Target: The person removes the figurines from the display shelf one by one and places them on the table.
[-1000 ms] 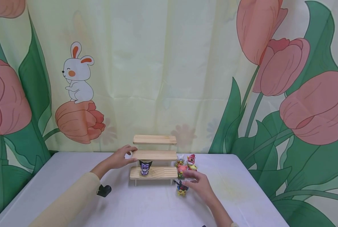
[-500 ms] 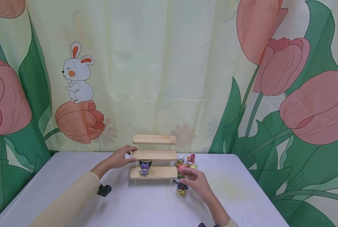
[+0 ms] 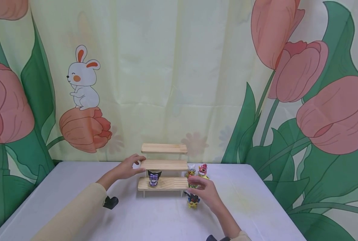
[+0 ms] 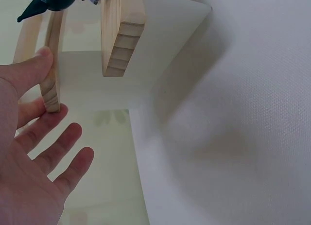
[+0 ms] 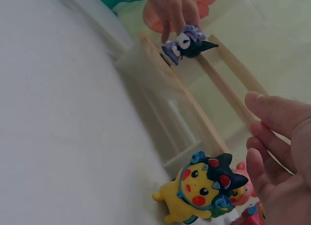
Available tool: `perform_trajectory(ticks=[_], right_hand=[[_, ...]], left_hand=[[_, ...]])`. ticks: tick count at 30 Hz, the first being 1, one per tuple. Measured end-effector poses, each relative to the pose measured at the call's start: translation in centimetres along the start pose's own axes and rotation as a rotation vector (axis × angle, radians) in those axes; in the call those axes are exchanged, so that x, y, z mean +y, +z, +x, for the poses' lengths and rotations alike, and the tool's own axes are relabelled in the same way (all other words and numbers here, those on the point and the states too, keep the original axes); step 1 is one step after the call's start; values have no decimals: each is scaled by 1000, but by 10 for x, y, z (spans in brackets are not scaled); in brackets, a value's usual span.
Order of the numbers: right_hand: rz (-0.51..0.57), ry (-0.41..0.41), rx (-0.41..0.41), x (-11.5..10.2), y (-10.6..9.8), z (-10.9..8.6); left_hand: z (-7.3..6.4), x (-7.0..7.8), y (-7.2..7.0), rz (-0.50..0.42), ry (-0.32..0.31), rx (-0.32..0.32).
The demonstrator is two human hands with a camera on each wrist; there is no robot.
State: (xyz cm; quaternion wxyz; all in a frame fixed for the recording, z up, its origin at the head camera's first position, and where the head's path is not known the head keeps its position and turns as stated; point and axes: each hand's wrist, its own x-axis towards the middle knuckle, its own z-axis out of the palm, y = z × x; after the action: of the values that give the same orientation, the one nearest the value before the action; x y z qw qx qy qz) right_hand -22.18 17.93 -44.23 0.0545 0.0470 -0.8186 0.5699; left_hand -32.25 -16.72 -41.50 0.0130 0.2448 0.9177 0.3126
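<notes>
A three-tier wooden display shelf [image 3: 175, 182] stands on the table. My left hand [image 3: 126, 168] pinches the left end of its middle board, thumb on top and a finger beneath, as the left wrist view shows. On the lowest board stands a purple and black figurine [image 3: 153, 179] with pointed ears. My right hand [image 3: 208, 193], fingers loosely bent and the thumb apart, hovers at the shelf's right end above a group of figurines. A yellow figurine with a dark eared hat [image 5: 194, 196] stands nearest it. Partly hidden behind that is a pink figurine [image 5: 245, 188].
Behind the right hand stand a white-topped figurine [image 3: 191, 169] and a red-topped figurine [image 3: 203, 169]. A white cloth covers the table [image 3: 154, 221]. A curtain [image 3: 154, 83] printed with tulips and a rabbit hangs behind it.
My right hand has shifted slightly left and now covers more of the pink figurine. The left hand keeps its grip on the middle board.
</notes>
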Motion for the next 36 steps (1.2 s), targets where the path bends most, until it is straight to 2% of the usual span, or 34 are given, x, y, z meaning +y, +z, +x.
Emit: perform_trajectory(ticks=[36], right_hand=[[-31, -58, -66, -13, 25, 13]], left_hand=[[-1, 3, -1, -10, -22, -1]])
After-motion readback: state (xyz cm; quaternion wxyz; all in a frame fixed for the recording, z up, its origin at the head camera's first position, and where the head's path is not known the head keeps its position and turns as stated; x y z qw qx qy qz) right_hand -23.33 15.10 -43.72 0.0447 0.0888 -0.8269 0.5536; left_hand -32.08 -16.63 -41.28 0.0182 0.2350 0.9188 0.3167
